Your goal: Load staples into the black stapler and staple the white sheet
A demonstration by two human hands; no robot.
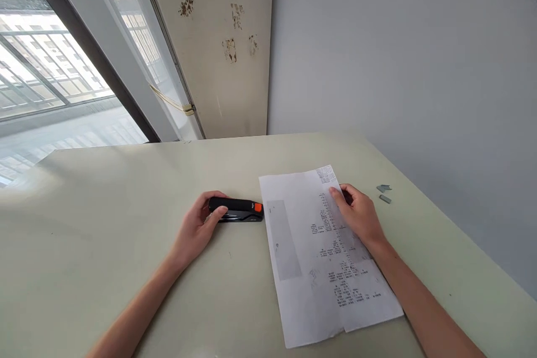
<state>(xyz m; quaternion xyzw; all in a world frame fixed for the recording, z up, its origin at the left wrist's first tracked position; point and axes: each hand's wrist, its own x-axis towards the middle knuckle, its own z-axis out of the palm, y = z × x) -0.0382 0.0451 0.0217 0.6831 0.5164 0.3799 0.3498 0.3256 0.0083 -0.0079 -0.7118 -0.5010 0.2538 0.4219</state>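
Observation:
A black stapler (235, 210) with an orange-red patch near its front end lies on its base on the table. My left hand (203, 218) is closed around its rear, thumb on the near side and fingers behind. The stapler's front end meets the left edge of a printed sheet of paper (306, 257); whether the edge sits inside the jaw I cannot tell. My right hand (356, 210) pinches the sheet's upper right edge, thumb on top and fingers underneath, partly hidden. The sheet has rows of small print and a grey rectangle at left; its bottom edge is uneven.
The pale green table (104, 246) stretches around both arms. To the right of my right hand lie small staple strips (385, 199) and greyish pieces (383, 188). A grey wall (398, 56) borders the table's right side; a window (50, 61) is at left.

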